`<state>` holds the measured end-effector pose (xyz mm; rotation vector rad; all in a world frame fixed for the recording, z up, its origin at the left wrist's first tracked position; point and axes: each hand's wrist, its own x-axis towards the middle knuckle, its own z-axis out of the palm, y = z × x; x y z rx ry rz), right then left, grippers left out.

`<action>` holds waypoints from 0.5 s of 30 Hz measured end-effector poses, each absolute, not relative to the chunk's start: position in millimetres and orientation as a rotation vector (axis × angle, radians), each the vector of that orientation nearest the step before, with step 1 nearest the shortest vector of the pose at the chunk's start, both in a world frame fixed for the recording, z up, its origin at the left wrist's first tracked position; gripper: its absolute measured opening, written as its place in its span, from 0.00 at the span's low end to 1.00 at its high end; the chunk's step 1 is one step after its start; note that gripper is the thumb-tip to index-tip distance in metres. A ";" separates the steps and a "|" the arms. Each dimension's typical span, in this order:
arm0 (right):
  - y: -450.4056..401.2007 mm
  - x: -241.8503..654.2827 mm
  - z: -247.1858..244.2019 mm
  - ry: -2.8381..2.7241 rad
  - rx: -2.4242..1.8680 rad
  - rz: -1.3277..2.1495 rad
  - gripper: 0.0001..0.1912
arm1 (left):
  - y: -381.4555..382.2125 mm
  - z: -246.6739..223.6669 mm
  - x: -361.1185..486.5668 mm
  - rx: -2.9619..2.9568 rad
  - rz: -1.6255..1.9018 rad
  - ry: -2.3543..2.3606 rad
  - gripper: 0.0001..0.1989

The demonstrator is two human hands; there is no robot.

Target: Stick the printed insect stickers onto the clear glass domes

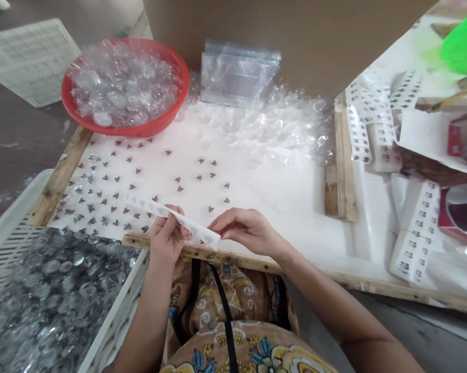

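Observation:
My left hand point(169, 235) is closed on a white strip of stickers point(196, 232), which slants across it above the table's front edge. At the strip's right end my right hand point(249, 231) has thumb and fingers drawn together in a pinch; its fingertips meet the strip's corner, and any small piece between them is hidden. Many small dark insect-shaped stickers point(104, 202) lie spaced out over the left and middle of the white tabletop point(272, 191). Clear plastic domed pieces point(280, 122) are spread along its back.
A red basin point(182, 96) of clear plastic pieces stands at back left, beside a clear plastic bag point(239, 72). Below left is a white crate point(112, 316) full of shiny pieces. Wooden strips point(342, 171) border the table; rolled sticker sheets point(415, 233) lie right.

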<state>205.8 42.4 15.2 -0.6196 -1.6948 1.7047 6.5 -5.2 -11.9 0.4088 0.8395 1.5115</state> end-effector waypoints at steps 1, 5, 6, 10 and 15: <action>42.6 205.0 14.1 -1.700 -0.631 1.655 0.09 | -5.0 -11.4 6.2 0.398 1.513 0.834 0.15; 57.8 222.8 12.2 -1.638 -0.794 1.505 0.13 | -4.0 -10.6 5.4 0.395 1.545 0.836 0.14; 65.3 232.4 11.3 -1.588 -0.899 1.478 0.13 | -3.7 -10.6 5.3 0.407 1.545 0.837 0.14; 100.0 272.8 3.8 -1.500 -1.405 1.326 0.15 | -1.8 -11.3 5.1 0.461 1.532 0.857 0.13; 129.2 281.3 -3.9 -1.688 -1.685 1.210 0.11 | 0.5 -12.4 5.3 0.475 1.519 0.842 0.12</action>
